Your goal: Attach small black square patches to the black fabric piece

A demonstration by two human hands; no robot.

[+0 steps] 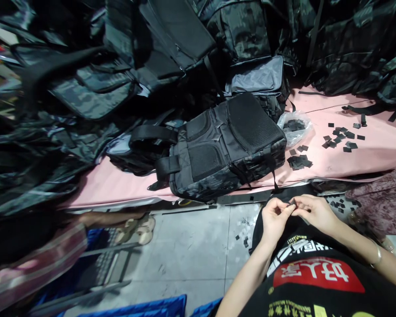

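Observation:
Over my lap, my left hand [274, 219] and my right hand [313, 212] meet fingertip to fingertip, both closed in a pinch. Between them is a small dark piece [292, 203], mostly covered by the fingers. Just beyond the hands, a black camouflage backpack [204, 149] lies on a pink-covered table [320, 108], its padded mesh back facing up. Small black squares [299, 162] are heaped at the table's near side, and more dark squares [341, 134] are scattered farther right. A clear plastic bag [295, 127] with dark pieces inside sits beside the backpack.
Many dark camouflage backpacks [240, 28] are piled along the back and left. At lower left a co-worker's arm [112, 218] reaches beside the table. Blue crates [135, 308] stand on the grey tiled floor [185, 251], where small scraps lie. A patterned purple cloth [383, 193] is at right.

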